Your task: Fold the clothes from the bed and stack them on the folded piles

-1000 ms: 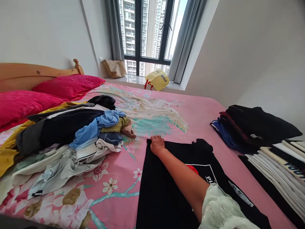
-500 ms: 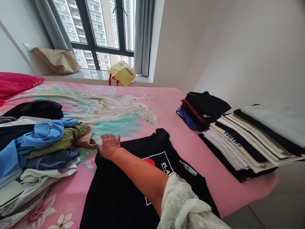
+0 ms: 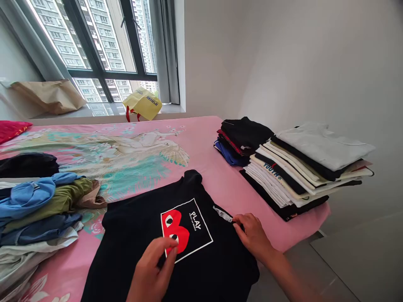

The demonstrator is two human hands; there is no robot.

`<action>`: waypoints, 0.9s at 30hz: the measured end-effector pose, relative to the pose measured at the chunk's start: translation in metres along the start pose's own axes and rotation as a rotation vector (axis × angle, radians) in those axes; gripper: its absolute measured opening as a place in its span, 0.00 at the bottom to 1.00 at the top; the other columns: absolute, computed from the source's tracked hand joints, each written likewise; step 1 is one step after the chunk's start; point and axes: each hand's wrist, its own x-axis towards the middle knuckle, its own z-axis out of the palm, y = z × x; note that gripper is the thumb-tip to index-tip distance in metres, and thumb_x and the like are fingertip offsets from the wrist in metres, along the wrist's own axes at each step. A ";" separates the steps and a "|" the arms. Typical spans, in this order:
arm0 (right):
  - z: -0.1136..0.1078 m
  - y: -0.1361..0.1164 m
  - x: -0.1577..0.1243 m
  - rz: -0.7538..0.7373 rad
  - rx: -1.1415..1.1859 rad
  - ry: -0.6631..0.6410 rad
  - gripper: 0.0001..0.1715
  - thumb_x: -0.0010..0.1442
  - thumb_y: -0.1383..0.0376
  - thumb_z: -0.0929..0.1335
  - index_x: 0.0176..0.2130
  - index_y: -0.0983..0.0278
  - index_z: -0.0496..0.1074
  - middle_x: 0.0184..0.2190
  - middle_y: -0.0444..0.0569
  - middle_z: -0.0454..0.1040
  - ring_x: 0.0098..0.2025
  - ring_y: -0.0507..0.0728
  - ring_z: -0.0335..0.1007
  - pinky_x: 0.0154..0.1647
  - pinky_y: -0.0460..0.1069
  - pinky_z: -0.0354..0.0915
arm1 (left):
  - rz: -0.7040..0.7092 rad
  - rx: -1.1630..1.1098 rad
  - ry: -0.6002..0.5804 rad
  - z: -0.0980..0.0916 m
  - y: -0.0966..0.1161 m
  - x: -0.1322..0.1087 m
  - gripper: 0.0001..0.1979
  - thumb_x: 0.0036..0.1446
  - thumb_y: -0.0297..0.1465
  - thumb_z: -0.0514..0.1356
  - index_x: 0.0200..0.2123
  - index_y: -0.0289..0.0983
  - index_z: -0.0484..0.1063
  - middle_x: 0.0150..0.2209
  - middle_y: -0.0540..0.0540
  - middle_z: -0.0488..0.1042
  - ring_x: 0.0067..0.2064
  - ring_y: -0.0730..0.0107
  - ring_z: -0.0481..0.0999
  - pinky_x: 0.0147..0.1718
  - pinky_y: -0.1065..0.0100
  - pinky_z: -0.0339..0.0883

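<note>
A black T-shirt (image 3: 132,235) lies spread on the bed, its neckline toward the right. It carries a white-framed print with a red heart (image 3: 184,239), eyes and the word PLAY. At the neckline, my right hand (image 3: 252,235) pinches the collar edge beside the white neck label (image 3: 222,214). My left hand (image 3: 154,268) is over the lower left of the print, thumb and index finger curled nearly tip to tip with no cloth visible in them. Its other fingers are mostly hidden.
A loose heap of clothes (image 3: 40,214) lies to the left. Folded dark clothes (image 3: 247,136) and a tall folded stack (image 3: 283,184) stand right, near the bed (image 3: 208,147) edge. A paper bag (image 3: 53,96) and yellow bag (image 3: 143,102) rest by the window.
My right hand has left the shirt's far left edge and moved right to the collar. My left hand has come into view over the print. The view has turned right.
</note>
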 end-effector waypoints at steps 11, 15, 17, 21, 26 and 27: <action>0.009 0.003 -0.009 -0.119 0.043 0.066 0.19 0.58 0.75 0.60 0.46 0.58 0.68 0.40 0.49 0.72 0.43 0.60 0.64 0.44 0.57 0.62 | 0.307 0.713 -0.415 0.123 0.082 0.179 0.13 0.58 0.27 0.49 0.39 0.38 0.72 0.41 0.43 0.75 0.45 0.64 0.72 0.45 0.64 0.64; 0.009 0.013 -0.006 -0.052 0.057 0.052 0.18 0.54 0.75 0.62 0.44 0.59 0.68 0.39 0.50 0.71 0.41 0.60 0.63 0.43 0.57 0.61 | 0.159 0.905 -0.450 0.118 0.056 0.194 0.09 0.52 0.27 0.54 0.36 0.37 0.73 0.40 0.39 0.73 0.46 0.56 0.72 0.44 0.58 0.64; 0.010 0.015 -0.006 -0.055 0.104 0.049 0.15 0.51 0.76 0.63 0.37 0.60 0.68 0.36 0.49 0.70 0.40 0.60 0.62 0.42 0.56 0.60 | 0.118 0.958 -0.467 0.110 0.047 0.195 0.13 0.50 0.29 0.57 0.41 0.38 0.72 0.44 0.39 0.71 0.48 0.55 0.71 0.44 0.58 0.63; 0.012 0.014 -0.007 -0.092 0.222 0.084 0.16 0.46 0.80 0.62 0.32 0.61 0.63 0.33 0.46 0.67 0.40 0.58 0.61 0.48 0.58 0.58 | 0.069 1.017 -0.503 0.104 0.047 0.188 0.25 0.44 0.41 0.62 0.47 0.39 0.69 0.47 0.38 0.69 0.48 0.49 0.71 0.44 0.54 0.63; 0.007 0.015 -0.013 -0.082 0.248 0.129 0.12 0.55 0.75 0.62 0.35 0.59 0.65 0.32 0.45 0.68 0.39 0.57 0.61 0.54 0.61 0.53 | 0.169 1.101 -0.474 0.115 0.069 0.186 0.12 0.49 0.36 0.58 0.36 0.37 0.74 0.41 0.37 0.73 0.47 0.49 0.70 0.47 0.52 0.58; 0.005 0.016 -0.015 -0.083 0.244 0.130 0.11 0.56 0.74 0.63 0.35 0.58 0.66 0.32 0.45 0.68 0.38 0.57 0.61 0.54 0.61 0.53 | 0.192 1.088 -0.469 0.118 0.075 0.189 0.10 0.51 0.32 0.55 0.33 0.37 0.75 0.40 0.37 0.74 0.48 0.50 0.70 0.48 0.52 0.57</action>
